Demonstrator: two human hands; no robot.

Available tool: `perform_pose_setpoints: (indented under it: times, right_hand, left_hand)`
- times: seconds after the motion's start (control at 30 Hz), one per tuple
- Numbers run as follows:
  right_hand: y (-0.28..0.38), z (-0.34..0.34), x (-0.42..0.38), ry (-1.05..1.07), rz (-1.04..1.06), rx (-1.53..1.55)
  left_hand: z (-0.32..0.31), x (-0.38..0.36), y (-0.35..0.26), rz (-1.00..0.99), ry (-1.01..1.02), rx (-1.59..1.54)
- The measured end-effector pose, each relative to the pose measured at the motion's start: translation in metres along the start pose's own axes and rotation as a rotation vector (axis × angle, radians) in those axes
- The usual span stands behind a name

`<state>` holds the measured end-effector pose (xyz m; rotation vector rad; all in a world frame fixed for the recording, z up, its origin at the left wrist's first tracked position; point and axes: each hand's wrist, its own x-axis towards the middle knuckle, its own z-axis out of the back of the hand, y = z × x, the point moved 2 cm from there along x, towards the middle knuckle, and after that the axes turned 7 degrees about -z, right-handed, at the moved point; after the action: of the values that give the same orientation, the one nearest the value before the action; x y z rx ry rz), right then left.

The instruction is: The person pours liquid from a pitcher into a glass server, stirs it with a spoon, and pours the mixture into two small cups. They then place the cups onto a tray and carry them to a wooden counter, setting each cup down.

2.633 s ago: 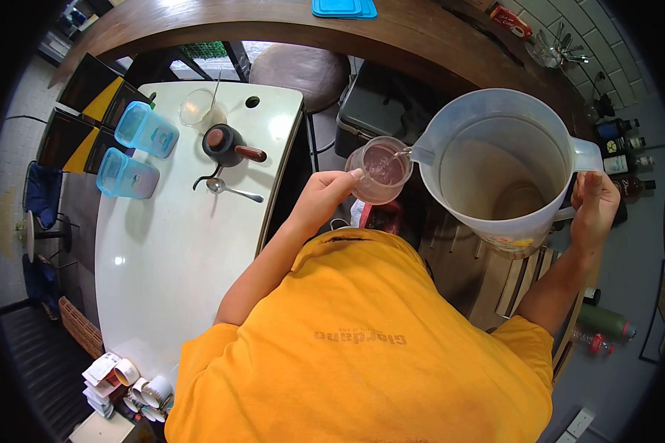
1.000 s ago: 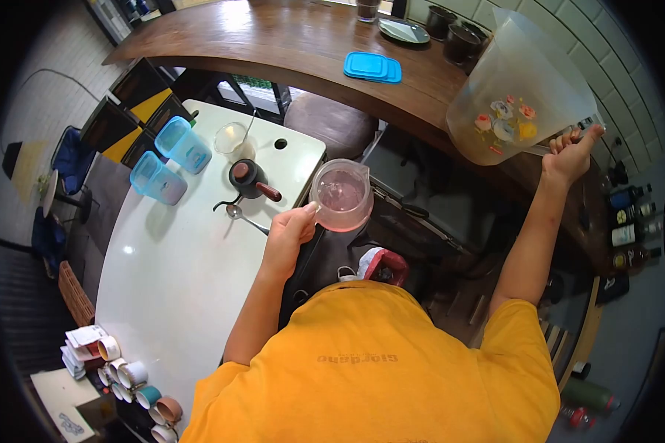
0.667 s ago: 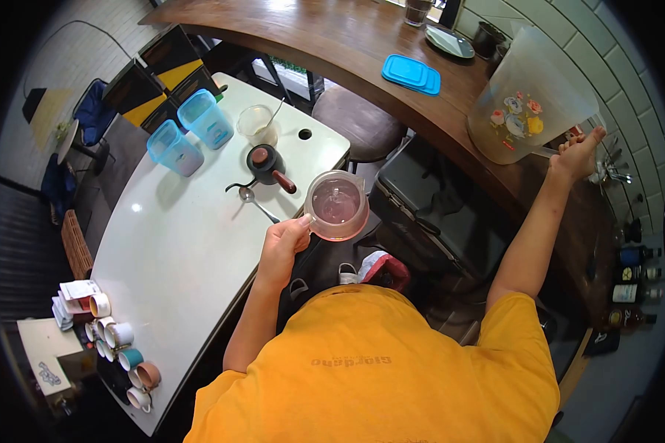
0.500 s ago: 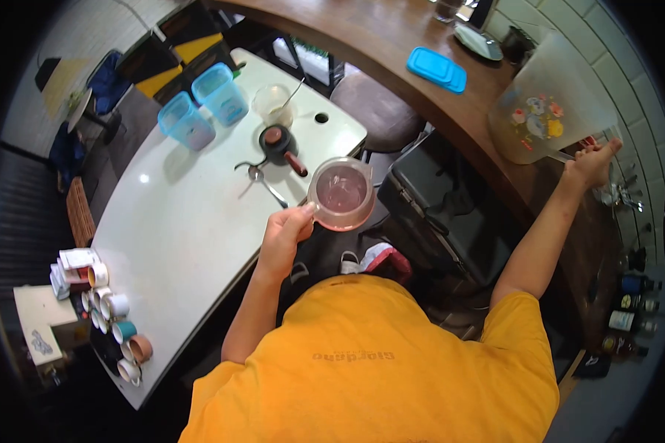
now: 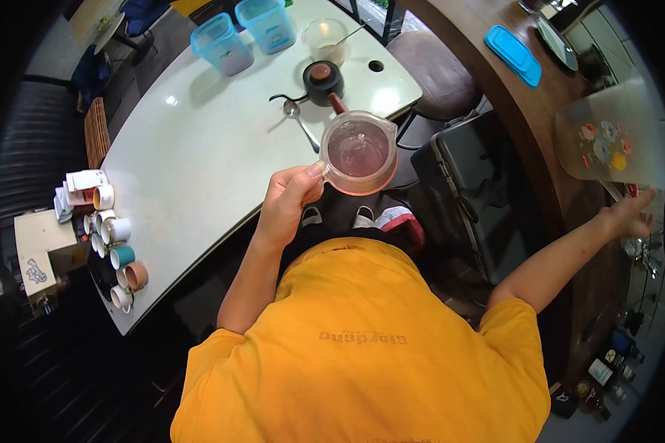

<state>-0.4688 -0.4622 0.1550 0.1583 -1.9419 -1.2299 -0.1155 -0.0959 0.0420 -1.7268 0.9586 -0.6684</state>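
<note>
My left hand [image 5: 294, 199] is closed on the handle of a clear measuring cup [image 5: 360, 181], its spout turned to the right. Clear liquid shows in the cup, which hangs between the white table and the counter. On the wooden counter at the right stands a large translucent pitcher [image 5: 591, 140] with flower pictures. Just beside the pitcher's handle is my right hand [image 5: 626, 215], fingers stretched apart and apparently off the handle. Beyond the cup, a black kettle [image 5: 323, 87] with a brown handle sits on the white table [image 5: 199, 162], near a spoon [image 5: 303, 127].
Two blue containers [image 5: 225, 55] and a clear cup [image 5: 325, 44] with a spoon stand at the table's far end. Several mugs [image 5: 116, 230] line its left edge. A blue lid [image 5: 513, 53] lies on the counter [image 5: 465, 44]. A stool [image 5: 436, 74] and black case [image 5: 488, 192] fill the gap.
My right hand has opened from the pitcher's handle, and the pitcher now stands on the counter. The view has turned and shifted. The measuring cup remains in my left hand.
</note>
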Motion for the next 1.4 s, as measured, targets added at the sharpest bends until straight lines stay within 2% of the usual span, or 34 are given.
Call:
perform_pose_setpoints:
  times: [0.03, 0.07, 0.13, 0.2, 0.23, 0.27, 0.47, 0.57, 0.6, 0.7, 0.77, 0.9, 1.03, 1.1, 1.17, 1.23, 1.27, 1.3, 1.4]
  right_hand:
    - [-0.004, 0.005, -0.009, -0.224, 0.297, -0.199]
    - [-0.007, 0.005, -0.019, -0.21, 0.297, -0.191]
    - [-0.004, 0.011, -0.05, -0.406, 0.507, 0.061]
    - [0.034, 0.003, -0.123, -0.1, 0.252, 0.225]
    - [0.031, 0.0, -0.149, 0.14, 0.287, 0.332]
    - [0.037, -0.005, -0.186, 0.324, 0.129, 0.533]
    - [0.04, 0.017, -0.372, 1.116, -0.56, 0.105]
    - [0.048, 0.024, -0.436, 1.397, -0.4, -0.179]
    - [0.049, 0.024, -0.448, 1.428, -0.361, -0.264]
    - [0.053, 0.015, -0.477, 1.474, -0.264, -0.454]
    - [0.06, 0.011, -0.489, 1.409, -0.147, -0.571]
    - [0.058, 0.007, -0.499, 1.476, -0.202, -0.714]
    - [0.052, 0.005, -0.5, 1.559, -0.21, -0.74]
    - [0.059, 0.005, -0.496, 1.614, 0.06, -0.772]
    - [0.095, 0.007, -0.489, 1.626, 0.053, -0.789]
    - [0.115, 0.011, -0.477, 1.496, -0.089, -0.507]
    - [0.118, 0.012, -0.473, 1.429, -0.056, -0.357]
    - [0.123, 0.013, -0.468, 1.433, -0.054, -0.35]
    - [0.145, 0.011, -0.454, 1.25, -0.115, 0.137]
  left_hand:
    - [0.004, -0.003, -0.001, 0.004, -0.017, -0.003]
    - [0.009, -0.005, -0.002, -0.01, -0.032, -0.004]
    - [0.022, -0.01, -0.006, -0.032, -0.056, -0.001]
    - [0.039, -0.017, -0.006, -0.044, -0.102, -0.007]
    - [0.047, -0.02, -0.008, -0.05, -0.107, -0.008]
    - [0.056, -0.024, -0.009, -0.058, -0.145, -0.006]
    - [0.127, -0.052, -0.012, -0.049, -0.277, 0.046]
    - [0.169, -0.07, -0.008, -0.019, -0.319, 0.064]
    - [0.181, -0.075, -0.006, -0.029, -0.337, 0.074]
    - [0.21, -0.087, -0.009, -0.07, -0.421, 0.046]
    - [0.232, -0.096, -0.012, -0.098, -0.428, 0.065]
    - [0.263, -0.108, -0.021, -0.118, -0.442, 0.153]
    - [0.281, -0.115, -0.025, -0.129, -0.446, 0.11]
    - [0.283, -0.114, -0.027, -0.136, -0.441, 0.103]
    - [0.283, -0.112, -0.029, -0.143, -0.431, 0.083]
    - [0.281, -0.112, -0.032, -0.143, -0.427, 0.063]
    - [0.28, -0.11, -0.033, -0.149, -0.423, 0.05]
    - [0.277, -0.108, -0.035, -0.155, -0.418, 0.039]
    - [0.267, -0.104, -0.038, -0.182, -0.394, 0.067]
